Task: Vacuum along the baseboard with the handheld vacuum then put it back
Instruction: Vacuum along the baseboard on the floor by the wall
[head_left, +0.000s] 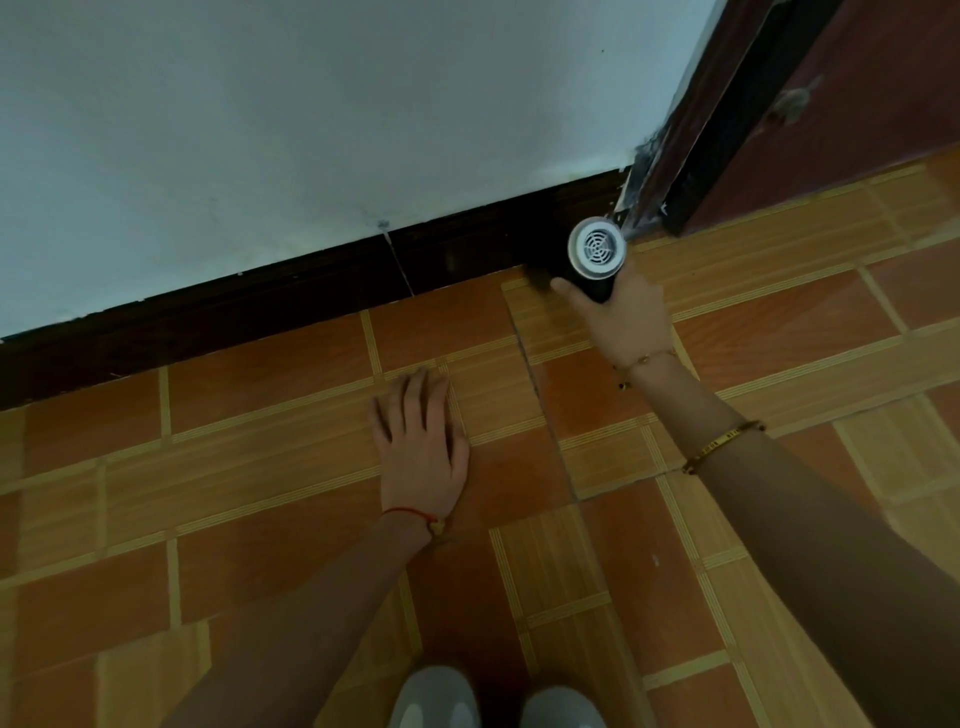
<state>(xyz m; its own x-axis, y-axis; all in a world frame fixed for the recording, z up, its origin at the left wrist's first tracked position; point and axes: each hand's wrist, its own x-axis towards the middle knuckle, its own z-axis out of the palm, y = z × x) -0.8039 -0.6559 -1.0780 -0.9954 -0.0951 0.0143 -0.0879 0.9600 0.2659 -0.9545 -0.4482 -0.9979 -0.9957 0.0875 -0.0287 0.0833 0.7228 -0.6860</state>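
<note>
Vacuum (592, 260) is in the right hand (618, 317), fingers wrapped round its dark body, white vented end facing up, nozzle end down against the baseboard (260, 317) right at the door frame (654, 197) corner. Left hand (421, 441) lies flat on the floor (260, 467), fingers straight, holding nothing, well left of the vacuum. Judgement: sweep underway at one end; the long baseboard run to the left looks undone. Put-back not yet done, no storage spot in view.
</note>
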